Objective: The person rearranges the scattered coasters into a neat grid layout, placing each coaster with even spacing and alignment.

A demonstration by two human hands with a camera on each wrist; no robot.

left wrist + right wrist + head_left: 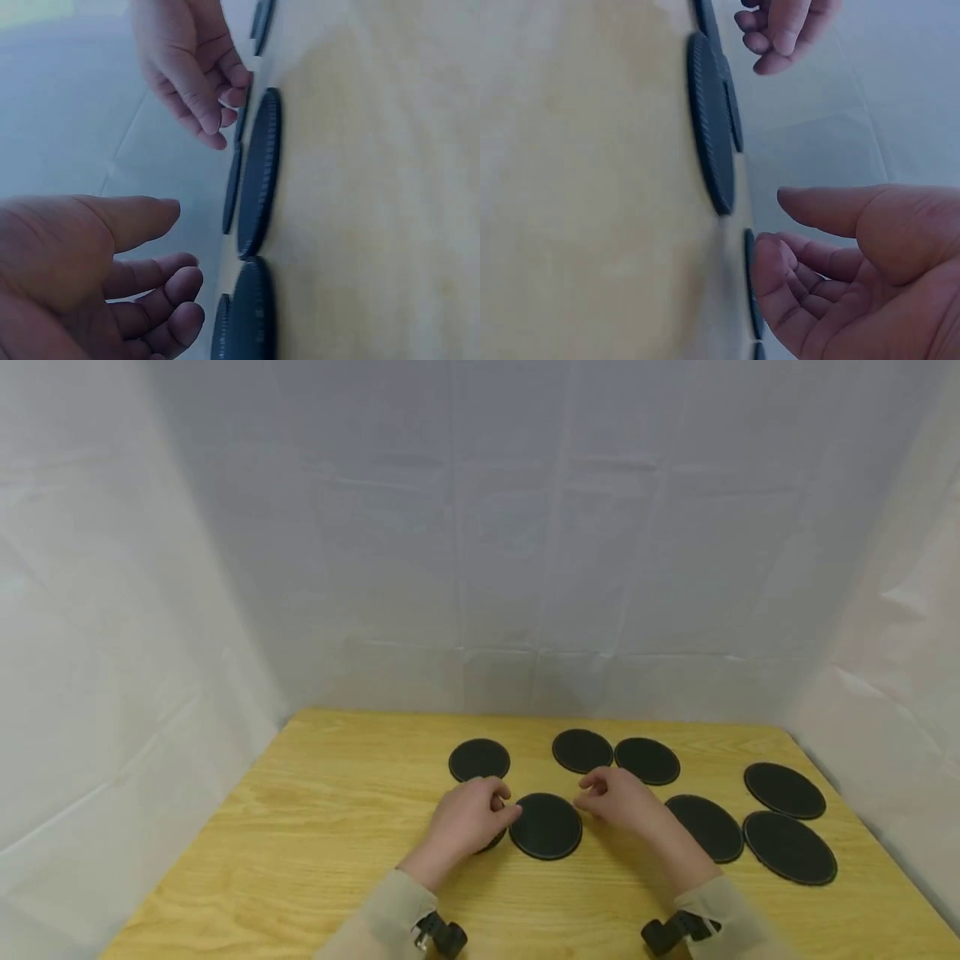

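We see left hand (465,822) and right hand (622,799), fingers loosely curled, holding nothing, flanking the centre black round coaster (546,826); bare wooden table (315,827) spreads leftward.

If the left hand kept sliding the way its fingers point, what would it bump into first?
Probably the black disc lying flat right before the left hand; its fingertips are already near the disc's edge. The right hand hovers on the far side.

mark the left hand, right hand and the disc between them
left hand (467,822), head view, back of the hand
right hand (624,799), head view, back of the hand
disc (547,827), head view, centre of its top face
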